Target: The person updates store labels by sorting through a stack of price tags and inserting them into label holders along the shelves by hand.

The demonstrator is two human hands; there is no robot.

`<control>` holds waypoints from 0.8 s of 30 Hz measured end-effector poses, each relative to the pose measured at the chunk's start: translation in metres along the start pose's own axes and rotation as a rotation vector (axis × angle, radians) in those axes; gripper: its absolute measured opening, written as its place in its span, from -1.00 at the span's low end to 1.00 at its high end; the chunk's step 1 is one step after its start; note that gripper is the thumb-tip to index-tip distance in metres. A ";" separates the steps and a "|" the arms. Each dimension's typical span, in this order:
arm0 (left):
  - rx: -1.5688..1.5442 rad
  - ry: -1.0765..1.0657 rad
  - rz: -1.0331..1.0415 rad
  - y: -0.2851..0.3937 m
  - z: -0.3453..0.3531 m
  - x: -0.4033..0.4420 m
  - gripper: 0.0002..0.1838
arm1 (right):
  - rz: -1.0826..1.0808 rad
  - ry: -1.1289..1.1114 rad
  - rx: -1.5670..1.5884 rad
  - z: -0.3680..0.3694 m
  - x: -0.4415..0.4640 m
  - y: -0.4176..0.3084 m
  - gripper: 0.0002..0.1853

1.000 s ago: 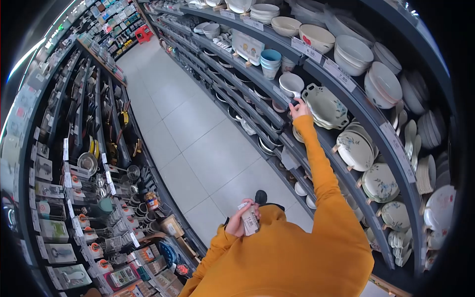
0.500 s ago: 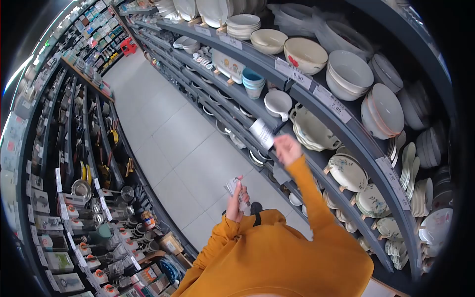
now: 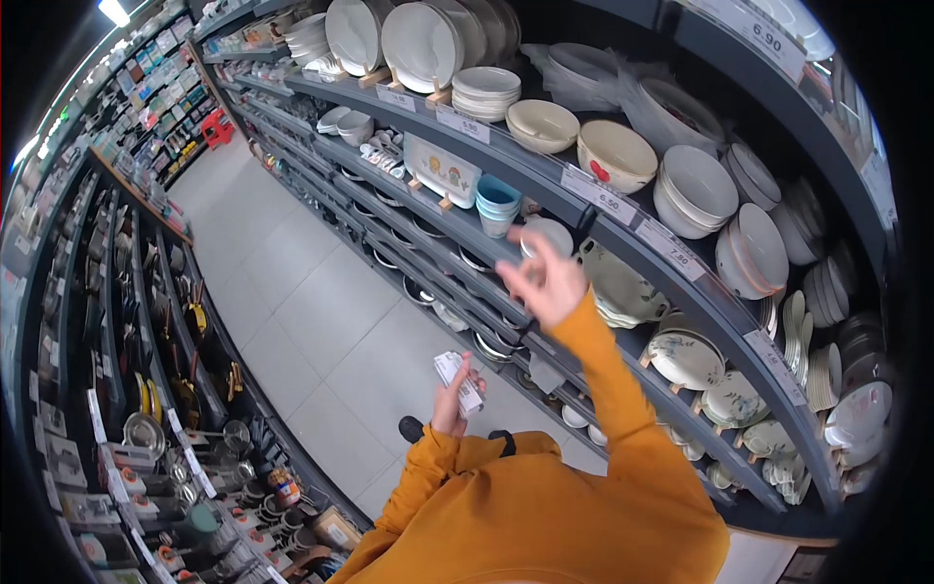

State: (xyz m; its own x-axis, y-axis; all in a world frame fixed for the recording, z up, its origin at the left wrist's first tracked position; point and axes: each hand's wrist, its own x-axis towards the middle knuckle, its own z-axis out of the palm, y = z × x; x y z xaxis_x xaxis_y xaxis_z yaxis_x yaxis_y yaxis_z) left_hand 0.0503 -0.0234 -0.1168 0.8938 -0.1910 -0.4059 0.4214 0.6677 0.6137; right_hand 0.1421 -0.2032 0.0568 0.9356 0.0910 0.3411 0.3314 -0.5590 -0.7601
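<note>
My left hand [image 3: 450, 397] is low in front of my body, fingers closed around a small stack of white price labels [image 3: 459, 383]. Raised by the right-hand shelf, my right hand [image 3: 547, 280] has its thumb and index finger spread apart, with nothing between them. It partly covers a white cup [image 3: 547, 237]. Just beyond are stacked blue cups [image 3: 498, 201], and to the right lie leaf-patterned dishes [image 3: 623, 282].
Stacked bowls [image 3: 694, 190], cream bowls and upright white plates [image 3: 421, 47] fill the upper shelf, which has price labels along its edge. Utensil racks line the left side. A tiled aisle floor [image 3: 331, 321] runs between, with a red stool [image 3: 216, 127] at its far end.
The label that was in my right hand half a second ago is no longer there, and its fingers have opened. My left hand still holds labels. The view has shifted along the shelf.
</note>
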 end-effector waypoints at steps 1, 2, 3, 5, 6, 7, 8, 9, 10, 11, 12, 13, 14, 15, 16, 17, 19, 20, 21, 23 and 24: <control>-0.028 -0.021 -0.056 0.009 -0.002 0.000 -0.56 | -0.034 0.052 -0.070 -0.001 0.026 -0.012 -0.48; -0.054 -0.040 -0.112 0.020 -0.005 0.000 -0.57 | -0.068 0.104 -0.140 0.001 0.051 -0.022 -0.42; -0.045 -0.056 -0.149 0.030 -0.007 0.000 -0.56 | -0.063 0.156 -0.209 0.007 0.074 -0.026 -0.39; -0.035 -0.176 -0.203 0.048 -0.032 0.008 -0.57 | -0.021 0.239 -0.365 0.021 0.116 -0.030 -0.35; -0.027 -0.234 -0.233 0.060 -0.045 0.009 -0.57 | 0.020 0.273 -0.451 0.026 0.134 -0.030 -0.34; -0.018 -0.222 -0.259 0.073 -0.054 0.010 -0.58 | 0.135 0.277 -0.385 0.030 0.147 -0.040 -0.39; -0.012 -0.230 -0.268 0.087 -0.064 0.012 -0.59 | 0.154 0.308 -0.473 0.035 0.161 -0.031 -0.53; -0.005 -0.238 -0.278 0.102 -0.072 0.012 -0.59 | 0.177 0.311 -0.446 0.038 0.169 -0.028 -0.62; 0.007 -0.245 -0.290 0.118 -0.081 0.012 -0.59 | 0.203 0.317 -0.415 0.040 0.173 -0.027 -0.70; 0.011 -0.234 -0.279 0.133 -0.090 0.014 -0.60 | 0.208 0.357 -0.413 0.041 0.173 -0.029 -0.75; 0.015 -0.223 -0.268 0.148 -0.099 0.015 -0.60 | 0.214 0.397 -0.412 0.041 0.173 -0.031 -0.80; 0.018 -0.212 -0.258 0.161 -0.107 0.018 -0.61 | 0.153 0.472 -0.389 0.043 0.175 -0.030 -0.82; -0.006 -0.224 -0.253 0.173 -0.115 0.023 -0.61 | 0.196 0.470 -0.302 0.041 0.174 -0.033 -0.81; -0.030 -0.235 -0.248 0.187 -0.121 0.027 -0.62 | 0.185 0.522 -0.261 0.041 0.172 -0.044 -0.80; -0.053 -0.243 -0.243 0.201 -0.126 0.031 -0.63 | 0.174 0.574 -0.219 0.044 0.170 -0.053 -0.78; 0.071 -0.164 -0.229 0.214 -0.132 0.032 -0.63 | 0.109 0.680 -0.162 0.051 0.166 -0.060 -0.79; 0.058 -0.297 -0.129 0.242 -0.128 0.036 -0.63 | 0.106 0.699 -0.191 0.076 0.146 -0.072 -0.83; 0.051 -0.358 -0.079 0.253 -0.129 0.039 -0.62 | 0.086 0.593 -0.018 0.100 0.131 -0.066 -0.87; 0.078 -0.414 -0.038 0.262 -0.131 0.045 -0.58 | 0.182 0.448 0.164 0.132 0.112 -0.078 -0.89; 0.092 -0.392 -0.010 0.274 -0.134 0.057 -0.58 | 0.433 0.161 0.354 0.200 0.085 -0.079 -0.89; 0.097 -0.381 0.009 0.278 -0.135 0.062 -0.58 | 0.429 0.152 0.353 0.205 0.092 -0.081 -0.89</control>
